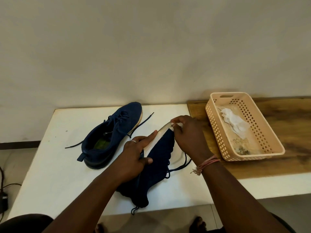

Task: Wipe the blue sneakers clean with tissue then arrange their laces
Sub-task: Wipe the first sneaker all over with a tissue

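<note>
White worktop [50,174] is carrying a dark-blue knit sneaker [111,137] resting upright. Just right of it, the left hand [134,158] is clasping a second blue sneaker [158,158] tilted on its side, while the right hand [186,132] is pinching a crumpled white tissue [176,124] against its pale sole. Farther right, a peach plastic basket [217,132] is holding used tissue [234,121].

On the bench [58,174], one sneaker [111,137] lies at the back left, its toe toward the wall. The other sneaker [156,165] lies nearer, just to its right, tipped on its side between the left hand [134,157] and the right hand [188,133]. A basket [262,148] stands on a board [294,132] at the right, with a tissue [234,121] in it.
</note>
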